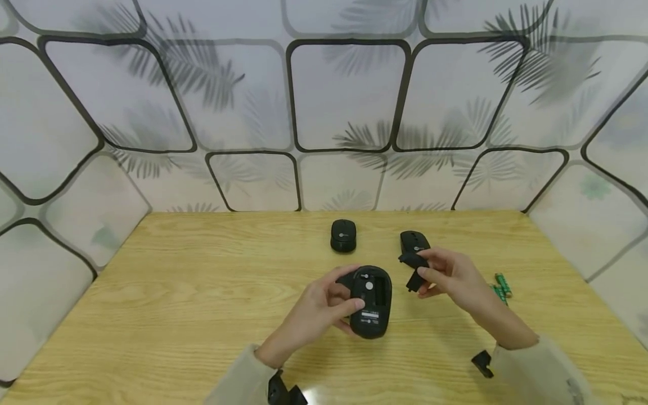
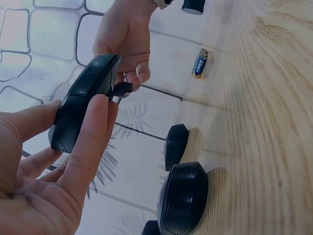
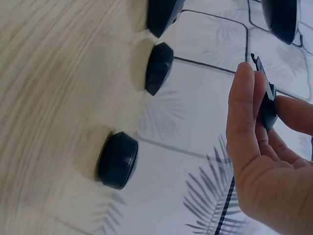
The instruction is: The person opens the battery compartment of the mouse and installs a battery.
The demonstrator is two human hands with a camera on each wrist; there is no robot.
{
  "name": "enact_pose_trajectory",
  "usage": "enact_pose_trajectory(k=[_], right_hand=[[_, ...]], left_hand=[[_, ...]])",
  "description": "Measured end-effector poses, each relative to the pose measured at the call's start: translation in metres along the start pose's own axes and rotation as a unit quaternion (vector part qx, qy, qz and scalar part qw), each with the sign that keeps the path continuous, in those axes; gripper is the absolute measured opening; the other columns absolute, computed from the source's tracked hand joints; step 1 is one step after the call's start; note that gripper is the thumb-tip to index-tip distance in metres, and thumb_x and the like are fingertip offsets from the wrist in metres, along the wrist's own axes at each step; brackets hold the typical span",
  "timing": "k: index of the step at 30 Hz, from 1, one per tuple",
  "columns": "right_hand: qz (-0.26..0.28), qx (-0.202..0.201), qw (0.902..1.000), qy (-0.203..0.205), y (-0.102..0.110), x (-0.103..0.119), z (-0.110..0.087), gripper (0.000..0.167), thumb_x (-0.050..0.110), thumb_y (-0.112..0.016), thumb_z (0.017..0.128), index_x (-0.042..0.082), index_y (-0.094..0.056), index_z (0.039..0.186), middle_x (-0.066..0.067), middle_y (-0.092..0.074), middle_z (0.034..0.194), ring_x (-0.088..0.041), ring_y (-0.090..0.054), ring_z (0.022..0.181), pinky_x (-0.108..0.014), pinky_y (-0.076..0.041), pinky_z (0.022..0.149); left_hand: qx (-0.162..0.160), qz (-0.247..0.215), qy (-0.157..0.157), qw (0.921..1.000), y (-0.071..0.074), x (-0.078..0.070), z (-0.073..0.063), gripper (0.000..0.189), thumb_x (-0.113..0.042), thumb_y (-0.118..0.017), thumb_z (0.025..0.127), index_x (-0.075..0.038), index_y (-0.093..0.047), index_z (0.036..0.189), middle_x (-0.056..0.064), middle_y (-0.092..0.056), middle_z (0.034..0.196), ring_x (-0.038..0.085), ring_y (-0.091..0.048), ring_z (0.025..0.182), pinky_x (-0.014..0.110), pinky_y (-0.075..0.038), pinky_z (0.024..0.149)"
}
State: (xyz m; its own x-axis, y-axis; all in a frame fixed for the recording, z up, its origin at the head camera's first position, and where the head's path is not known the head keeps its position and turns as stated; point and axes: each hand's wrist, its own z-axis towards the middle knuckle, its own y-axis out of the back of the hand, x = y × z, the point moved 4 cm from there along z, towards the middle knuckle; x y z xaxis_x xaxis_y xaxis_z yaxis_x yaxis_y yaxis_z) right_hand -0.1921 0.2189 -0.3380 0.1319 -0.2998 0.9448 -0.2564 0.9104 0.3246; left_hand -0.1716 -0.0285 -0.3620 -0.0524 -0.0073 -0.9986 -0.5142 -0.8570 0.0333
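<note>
In the head view my left hand (image 1: 321, 306) grips a black computer mouse (image 1: 372, 320), its underside facing up and its battery compartment (image 1: 381, 289) uncovered. The thumb lies on the label side while the fingers curl behind. To the right, my right hand (image 1: 450, 277) pinches a thin black battery cover (image 1: 416, 281) between thumb and fingers, apart from the mouse. The right wrist view shows this cover (image 3: 268, 105) edge-on. From the left wrist, the gripped mouse (image 2: 80, 105) appears side-on, above the tabletop.
Two more black mice stand farther back on the wooden table (image 1: 202, 292): one mouse (image 1: 343, 235) in the middle, another mouse (image 1: 414, 241) just behind the right hand. Green batteries (image 1: 503, 284) lie by the right forearm. A patterned backdrop (image 1: 349, 95) rises behind the table.
</note>
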Motion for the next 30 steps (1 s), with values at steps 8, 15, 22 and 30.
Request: enact_pose_trajectory(k=[8, 15, 22, 30], right_hand=[[-0.029, 0.014, 0.9993, -0.018, 0.007, -0.018, 0.004, 0.039, -0.007, -0.053, 0.101, -0.023, -0.041, 0.135, -0.012, -0.063, 0.081, -0.018, -0.068, 0.071, -0.039, -0.066, 0.071], [-0.049, 0.046, 0.9970, -0.038, 0.014, -0.034, 0.006, 0.039, -0.008, -0.054, 0.101, -0.024, -0.041, 0.134, -0.012, -0.062, 0.084, -0.023, -0.070, 0.073, -0.039, -0.065, 0.071], [-0.072, 0.069, 0.9941, -0.042, 0.018, -0.041, 0.008, 0.037, -0.013, -0.053, 0.098, -0.028, -0.041, 0.129, -0.012, -0.056, 0.082, -0.028, -0.071, 0.073, -0.038, -0.065, 0.068], [-0.122, 0.083, 0.9872, -0.061, 0.021, -0.052, 0.010, 0.029, -0.011, -0.057, 0.097, -0.021, -0.052, 0.124, -0.010, -0.061, 0.083, -0.024, -0.067, 0.072, -0.033, -0.065, 0.065]], left_hand=[[-0.004, 0.001, -0.011, 0.9999, 0.004, -0.003, 0.001, 0.060, 0.000, -0.067, 0.097, -0.004, -0.044, 0.152, 0.014, -0.068, 0.097, 0.027, -0.072, 0.083, 0.045, -0.065, 0.064], [-0.010, -0.005, -0.010, 0.9999, 0.006, -0.003, 0.000, 0.061, 0.001, -0.067, 0.096, -0.004, -0.044, 0.152, 0.014, -0.067, 0.096, 0.026, -0.072, 0.081, 0.051, -0.065, 0.065], [-0.013, -0.005, -0.011, 0.9998, 0.006, -0.004, -0.001, 0.061, 0.001, -0.067, 0.096, -0.004, -0.044, 0.152, 0.014, -0.067, 0.097, 0.026, -0.072, 0.081, 0.048, -0.065, 0.064], [-0.009, -0.006, -0.013, 0.9999, 0.005, -0.003, -0.001, 0.061, 0.001, -0.067, 0.096, -0.004, -0.044, 0.152, 0.014, -0.067, 0.096, 0.026, -0.072, 0.082, 0.049, -0.065, 0.064]])
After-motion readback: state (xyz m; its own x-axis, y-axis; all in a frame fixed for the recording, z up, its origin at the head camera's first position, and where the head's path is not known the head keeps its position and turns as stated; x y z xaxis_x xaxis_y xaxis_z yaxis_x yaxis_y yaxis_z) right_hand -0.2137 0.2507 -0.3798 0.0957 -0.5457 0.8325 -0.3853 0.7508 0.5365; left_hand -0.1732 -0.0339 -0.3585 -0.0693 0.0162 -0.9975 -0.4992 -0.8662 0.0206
